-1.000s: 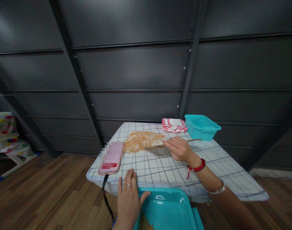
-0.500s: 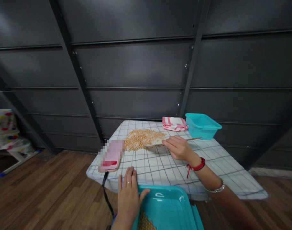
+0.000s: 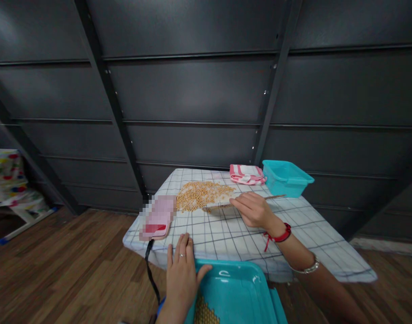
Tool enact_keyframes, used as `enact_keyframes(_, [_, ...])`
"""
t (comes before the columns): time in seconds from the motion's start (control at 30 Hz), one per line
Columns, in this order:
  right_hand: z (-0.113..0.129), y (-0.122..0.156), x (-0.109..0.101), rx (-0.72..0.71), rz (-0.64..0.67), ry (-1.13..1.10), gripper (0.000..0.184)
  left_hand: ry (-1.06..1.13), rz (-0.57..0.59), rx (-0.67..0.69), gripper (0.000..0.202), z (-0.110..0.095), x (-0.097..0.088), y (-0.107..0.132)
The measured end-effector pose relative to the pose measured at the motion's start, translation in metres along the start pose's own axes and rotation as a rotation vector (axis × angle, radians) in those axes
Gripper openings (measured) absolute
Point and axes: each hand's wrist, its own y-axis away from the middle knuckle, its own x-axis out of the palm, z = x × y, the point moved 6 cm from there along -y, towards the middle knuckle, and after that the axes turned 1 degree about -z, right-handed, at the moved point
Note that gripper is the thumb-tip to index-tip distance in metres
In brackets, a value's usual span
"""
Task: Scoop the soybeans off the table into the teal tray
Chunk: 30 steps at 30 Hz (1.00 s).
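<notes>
My right hand (image 3: 255, 210) is closed in a pinch on a thin wooden stick (image 3: 276, 196) held low over the table. The stick's near-left end lies at the front edge of a spread of yellow beans (image 3: 199, 194) mixed with small white grains. My left hand (image 3: 181, 274) rests flat with its fingers stretched out over the table's front edge. Its thumb lies across the left rim of a turquoise tray (image 3: 239, 288). Brown-gold beans (image 3: 205, 311) sit in the tray's lower left, partly cut off by the frame.
A checked cloth covers the table (image 3: 222, 238). On its left lies a pink phone-like item (image 3: 158, 218), partly blurred, with a black strap (image 3: 149, 270) hanging below. Behind are a folded red-and-white towel (image 3: 246, 174) and a turquoise bin (image 3: 287, 180). A dark panelled wall (image 3: 192, 94) stands behind.
The view has shifted very slightly. Both hands, the stick and the beans keep nearly the same places.
</notes>
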Motion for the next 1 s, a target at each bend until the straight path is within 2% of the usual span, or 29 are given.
enact_keyframes(0.27, [0.005, -0.006, 0.000, -0.011, 0.024, -0.023, 0.028, 0.032, 0.017, -0.016, 0.073, 0.003, 0.002, 0.002])
enact_keyframes(0.4, [0.006, -0.009, -0.001, -0.010, 0.042, -0.025, 0.029, 0.005, -0.017, 0.010, 0.073, 0.002, -0.002, 0.000])
enact_keyframes(0.6, [0.004, -0.014, -0.006, -0.003, 0.016, 0.035, 0.031, 0.007, -0.009, -0.007, 0.073, 0.003, -0.001, 0.001])
enact_keyframes(0.87, [0.006, -0.016, 0.006, -0.008, 0.059, 0.024, 0.032, 0.004, -0.008, -0.006, 0.074, 0.003, 0.000, 0.002])
enact_keyframes(1.0, [0.007, -0.014, 0.003, -0.002, 0.054, -0.009, 0.035, 0.022, 0.015, -0.017, 0.072, 0.004, 0.003, 0.003])
